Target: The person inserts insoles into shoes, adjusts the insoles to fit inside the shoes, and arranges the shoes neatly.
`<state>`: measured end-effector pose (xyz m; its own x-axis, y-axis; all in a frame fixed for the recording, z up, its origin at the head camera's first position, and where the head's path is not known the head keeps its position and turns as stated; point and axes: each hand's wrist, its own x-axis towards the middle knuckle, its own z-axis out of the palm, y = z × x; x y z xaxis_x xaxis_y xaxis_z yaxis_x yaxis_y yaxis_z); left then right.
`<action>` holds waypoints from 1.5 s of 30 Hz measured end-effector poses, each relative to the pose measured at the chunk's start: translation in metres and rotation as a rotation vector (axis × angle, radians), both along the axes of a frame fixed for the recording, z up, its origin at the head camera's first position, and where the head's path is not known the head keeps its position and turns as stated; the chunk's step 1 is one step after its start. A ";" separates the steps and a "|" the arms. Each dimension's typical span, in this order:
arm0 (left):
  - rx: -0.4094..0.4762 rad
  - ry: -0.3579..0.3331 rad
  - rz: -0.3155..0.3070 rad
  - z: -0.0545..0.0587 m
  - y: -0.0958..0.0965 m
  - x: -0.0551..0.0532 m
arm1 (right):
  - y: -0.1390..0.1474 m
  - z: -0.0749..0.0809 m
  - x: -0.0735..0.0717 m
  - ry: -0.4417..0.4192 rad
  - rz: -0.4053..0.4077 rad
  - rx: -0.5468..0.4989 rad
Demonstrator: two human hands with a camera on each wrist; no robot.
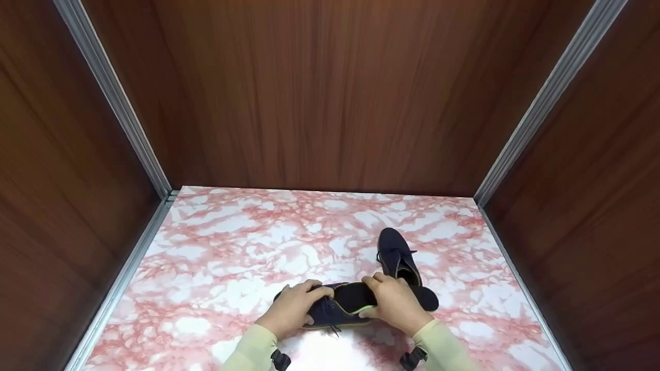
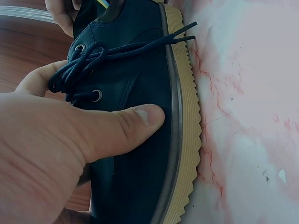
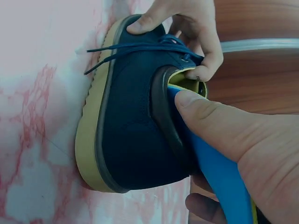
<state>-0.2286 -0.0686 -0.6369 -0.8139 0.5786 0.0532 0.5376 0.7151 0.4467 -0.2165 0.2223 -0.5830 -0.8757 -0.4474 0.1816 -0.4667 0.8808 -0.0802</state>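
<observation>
A navy lace-up shoe (image 3: 126, 116) with a tan ridged sole lies crosswise before me, toe to the left. My left hand (image 1: 291, 310) grips its front, the thumb pressed on the side of the upper and the fingers over the laces (image 2: 93, 60). In my right hand (image 1: 394, 304) is an insole (image 3: 215, 168), black on top and blue underneath, pinched between thumb and fingers. The insole's front part lies in the shoe opening, while its rounded heel end sticks out past the shoe's heel to the right. Its front tip is hidden inside.
A second navy shoe (image 1: 393, 243) stands just behind my right hand, toe pointing away. The surface (image 1: 247, 232) has a red and white marbled pattern. Brown wood-look panels (image 1: 309, 103) with metal corner strips (image 1: 124, 108) enclose it at the back and both sides.
</observation>
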 end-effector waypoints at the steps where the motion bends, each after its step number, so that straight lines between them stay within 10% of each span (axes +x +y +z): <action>1: 0.000 0.002 0.001 0.000 0.000 0.000 | 0.000 0.000 0.000 -0.007 0.002 -0.005; 11: -0.020 0.031 -0.005 -0.001 0.002 -0.001 | 0.008 0.010 -0.006 -0.188 0.062 -0.041; 39: -0.038 0.021 -0.015 0.003 0.000 0.001 | -0.005 0.022 0.002 0.145 0.143 0.095; 45: -0.039 0.012 -0.012 0.002 0.001 0.001 | -0.010 0.016 0.001 0.086 0.142 0.066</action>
<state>-0.2274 -0.0678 -0.6346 -0.8064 0.5899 0.0404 0.5513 0.7254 0.4120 -0.2156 0.2118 -0.5668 -0.7855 -0.5789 0.2189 -0.5893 0.8076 0.0211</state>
